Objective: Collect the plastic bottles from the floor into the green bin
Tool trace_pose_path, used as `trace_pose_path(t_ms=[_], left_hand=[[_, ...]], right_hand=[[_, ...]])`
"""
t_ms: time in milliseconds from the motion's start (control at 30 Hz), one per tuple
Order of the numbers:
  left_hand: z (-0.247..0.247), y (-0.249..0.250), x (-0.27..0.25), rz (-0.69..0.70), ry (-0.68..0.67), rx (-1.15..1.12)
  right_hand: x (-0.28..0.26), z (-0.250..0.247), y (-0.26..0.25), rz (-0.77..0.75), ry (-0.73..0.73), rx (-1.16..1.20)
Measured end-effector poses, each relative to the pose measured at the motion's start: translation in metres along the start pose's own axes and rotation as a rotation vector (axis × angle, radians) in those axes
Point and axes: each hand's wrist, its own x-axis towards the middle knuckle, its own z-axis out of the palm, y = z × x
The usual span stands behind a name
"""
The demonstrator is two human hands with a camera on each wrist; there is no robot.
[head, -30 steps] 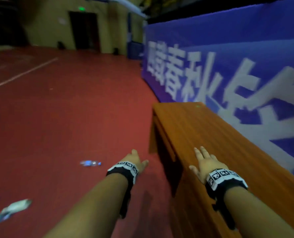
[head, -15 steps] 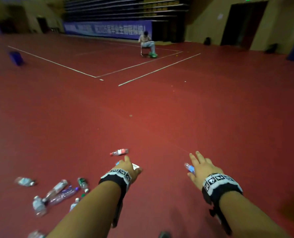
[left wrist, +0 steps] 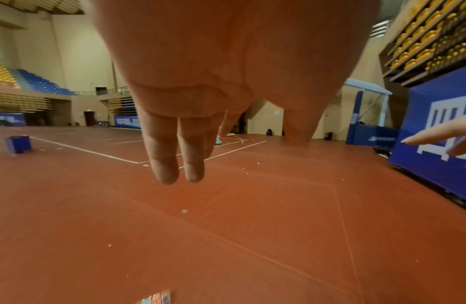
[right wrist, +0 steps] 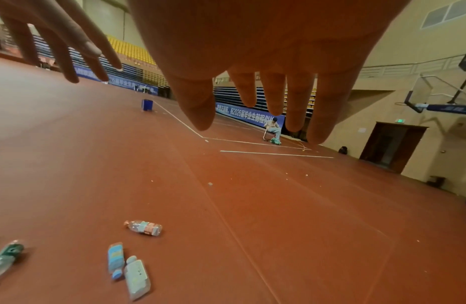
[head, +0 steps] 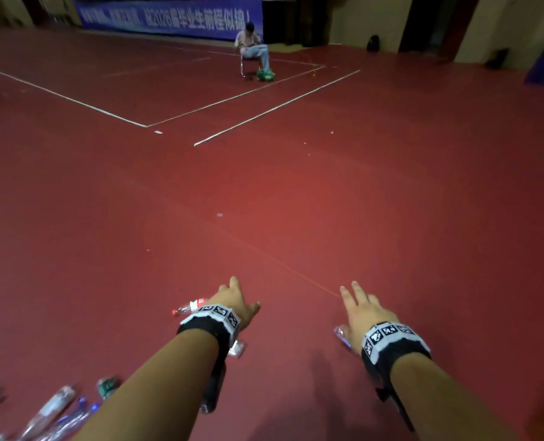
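Several plastic bottles lie on the red sports floor. A red-labelled bottle [head: 189, 306] lies just left of my left hand [head: 232, 300], and a clear one [head: 237, 348] shows under that wrist. Another bottle [head: 340, 335] peeks out beside my right hand [head: 359, 308]. A blurred heap of bottles [head: 54, 409] lies at the lower left. The right wrist view shows the red-labelled bottle [right wrist: 144, 227] and two blue-labelled ones [right wrist: 116, 257]. Both hands hover above the floor with fingers [left wrist: 165, 174] straight, holding nothing. No green bin shows plainly.
A person sits on a chair [head: 253, 49] far ahead, with something green [head: 266, 74] at their feet. A blue box [right wrist: 148, 105] stands far off to the left. Blue banner panels [left wrist: 434, 144] line the right side. White court lines [head: 274, 106] cross the floor.
The view has swung left from a wooden bench and blue banner to the open floor, and the bottles now lie nearer my hands. Both hands stayed open and empty.
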Motion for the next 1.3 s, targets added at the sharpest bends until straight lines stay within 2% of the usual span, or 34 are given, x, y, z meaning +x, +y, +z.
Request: trace_pose_path(t_ms=[133, 200, 300, 433, 567, 700, 900, 1000, 1100, 1200, 1300], left_hand=[[-0.004, 0.033, 0.085, 0.104, -0.072, 0.05], [-0.005, 0.059, 0.127, 0.197, -0.108, 0.078], [-0.011, 0.103, 0.189, 0.365, -0.14, 0.14], [-0.01, 0.171, 0.244, 0.571, -0.202, 0.182], [0.026, 0.206, 0.288, 0.658, -0.312, 0.247], [0.087, 0.22, 0.338, 0.605, -0.443, 0.348], [0.194, 0.226, 0.45, 0.437, -0.563, 0.4], [0.258, 0.199, 0.508, 0.295, -0.594, 0.382], [0.326, 0.155, 0.551, 0.158, -0.625, 0.451], [0.4, 0.112, 0.584, 0.088, -0.686, 0.51], [0.469, 0.081, 0.607, 0.073, -0.728, 0.523]], right_hand=[[0.053, -0.003, 0.014, 0.077, -0.05, 0.018], [0.076, -0.013, 0.026, 0.15, -0.092, 0.034], [0.107, -0.021, 0.043, 0.271, -0.079, 0.052], [0.137, -0.018, 0.061, 0.424, -0.059, 0.1], [0.158, 0.006, 0.072, 0.552, -0.111, 0.206], [0.203, 0.053, 0.1, 0.514, -0.21, 0.264], [0.34, 0.163, 0.156, 0.457, -0.35, 0.33], [0.418, 0.245, 0.185, 0.421, -0.461, 0.396], [0.478, 0.335, 0.199, 0.358, -0.525, 0.364], [0.528, 0.428, 0.21, 0.324, -0.6, 0.272], [0.565, 0.505, 0.216, 0.36, -0.685, 0.224]])
